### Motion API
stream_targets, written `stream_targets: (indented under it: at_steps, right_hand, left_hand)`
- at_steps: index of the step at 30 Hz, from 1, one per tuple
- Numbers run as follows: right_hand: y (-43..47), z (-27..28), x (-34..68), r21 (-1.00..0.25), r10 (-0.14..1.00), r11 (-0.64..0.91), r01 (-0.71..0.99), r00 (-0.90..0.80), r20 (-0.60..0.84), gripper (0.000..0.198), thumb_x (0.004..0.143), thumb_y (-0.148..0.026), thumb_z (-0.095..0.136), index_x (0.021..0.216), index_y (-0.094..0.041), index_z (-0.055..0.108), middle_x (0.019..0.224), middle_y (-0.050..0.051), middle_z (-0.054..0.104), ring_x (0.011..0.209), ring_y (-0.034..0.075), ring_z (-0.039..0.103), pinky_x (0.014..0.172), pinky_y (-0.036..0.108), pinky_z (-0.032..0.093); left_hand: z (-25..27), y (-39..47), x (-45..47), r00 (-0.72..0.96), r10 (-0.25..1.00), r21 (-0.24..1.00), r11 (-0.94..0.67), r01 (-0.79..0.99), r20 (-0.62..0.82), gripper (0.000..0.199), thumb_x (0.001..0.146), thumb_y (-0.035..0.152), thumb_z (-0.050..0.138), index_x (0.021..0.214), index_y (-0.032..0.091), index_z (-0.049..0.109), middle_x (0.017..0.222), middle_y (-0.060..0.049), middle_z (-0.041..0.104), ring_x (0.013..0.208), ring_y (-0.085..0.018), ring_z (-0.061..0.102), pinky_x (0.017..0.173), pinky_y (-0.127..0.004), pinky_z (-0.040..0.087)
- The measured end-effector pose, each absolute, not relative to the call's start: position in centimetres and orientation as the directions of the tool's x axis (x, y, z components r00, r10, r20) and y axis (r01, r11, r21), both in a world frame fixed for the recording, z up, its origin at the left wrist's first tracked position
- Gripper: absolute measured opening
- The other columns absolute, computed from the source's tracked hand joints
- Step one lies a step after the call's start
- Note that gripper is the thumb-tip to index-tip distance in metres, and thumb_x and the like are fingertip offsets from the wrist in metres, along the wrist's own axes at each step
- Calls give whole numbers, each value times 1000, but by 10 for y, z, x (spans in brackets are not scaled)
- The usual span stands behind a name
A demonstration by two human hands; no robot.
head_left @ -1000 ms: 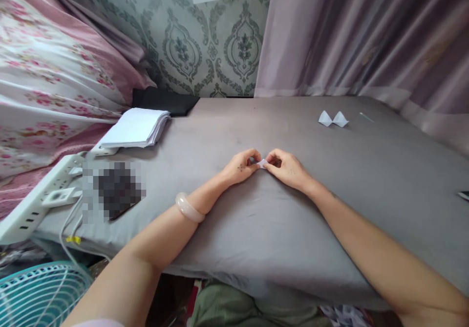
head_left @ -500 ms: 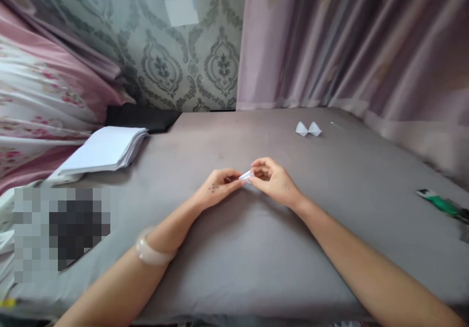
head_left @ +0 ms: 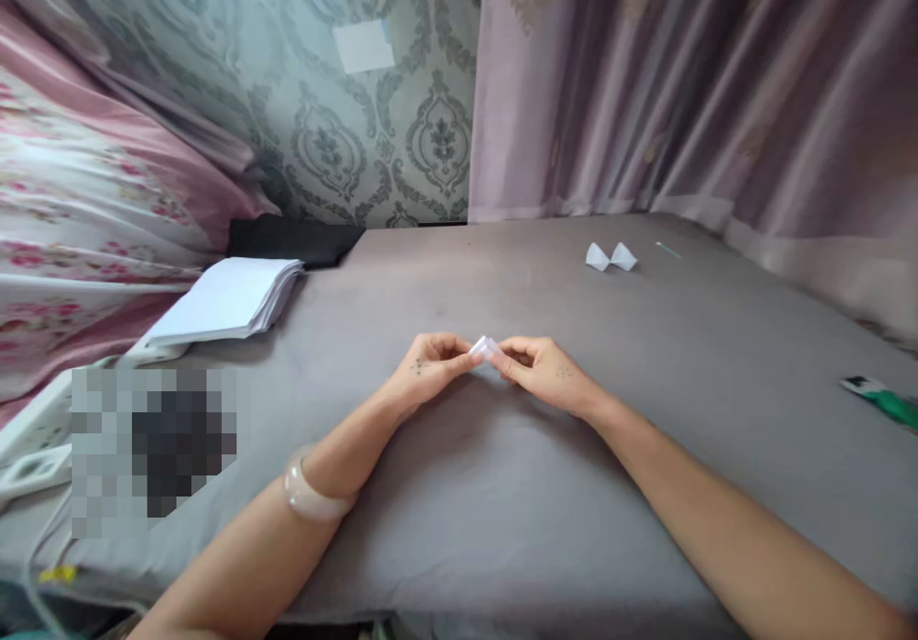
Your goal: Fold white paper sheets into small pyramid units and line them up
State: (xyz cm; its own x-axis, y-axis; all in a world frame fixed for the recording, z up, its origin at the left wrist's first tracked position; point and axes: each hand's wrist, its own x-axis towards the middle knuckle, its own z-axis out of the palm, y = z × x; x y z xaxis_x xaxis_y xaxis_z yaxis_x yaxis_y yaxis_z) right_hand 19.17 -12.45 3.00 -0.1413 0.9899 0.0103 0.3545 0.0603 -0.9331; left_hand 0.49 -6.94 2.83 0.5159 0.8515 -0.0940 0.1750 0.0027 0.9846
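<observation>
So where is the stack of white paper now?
The stack of white paper lies far left on the grey surface, beside the floral fabric.

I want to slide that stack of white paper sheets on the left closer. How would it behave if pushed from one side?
The stack of white sheets looks loose: its right edges are fanned and uneven, so the upper sheets would probably slide and skew. It rests on the grey cloth-covered surface, which may drag on the bottom sheets.

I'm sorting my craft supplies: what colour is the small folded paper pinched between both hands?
White, best seen in the head view: the folded paper sits between left hand and right hand.
</observation>
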Motion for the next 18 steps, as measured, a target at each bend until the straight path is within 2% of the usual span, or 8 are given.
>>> stream_targets:
  at_steps: [5,11,15,18]
  right_hand:
    - [-124,30,187,-931,997,10,366,-77,-20,43,77,-58,62,80,-16,67,62,-2,53,56,9,44,54,24,36]
    - [-126,27,182,-890,995,93,446,-7,101,37,80,-51,61,63,-19,55,55,-5,45,51,8,35,50,25,30]
    - [-125,23,181,-856,986,122,503,35,161,30,82,-42,61,63,-19,57,56,-4,48,53,9,39,52,24,32]
    - [-120,16,184,-833,976,187,520,2,220,24,85,-38,60,72,-19,66,66,-2,56,61,11,48,59,24,37]
  left_hand:
    - [23,-68,5,540,839,994,9,110,-67,41,65,49,77,71,11,62,57,4,51,51,-5,39,49,-20,26]
    - [20,-72,6,539,841,996,-11,92,-40,38,67,46,76,70,12,61,57,3,52,51,-6,41,49,-20,28]
    - [17,-69,5,527,850,992,-63,106,-2,34,71,43,74,73,11,64,59,2,54,53,-7,43,51,-20,31]
    - [14,-63,4,529,846,966,-192,172,74,29,76,40,70,78,11,68,64,0,59,58,-8,46,55,-21,35]
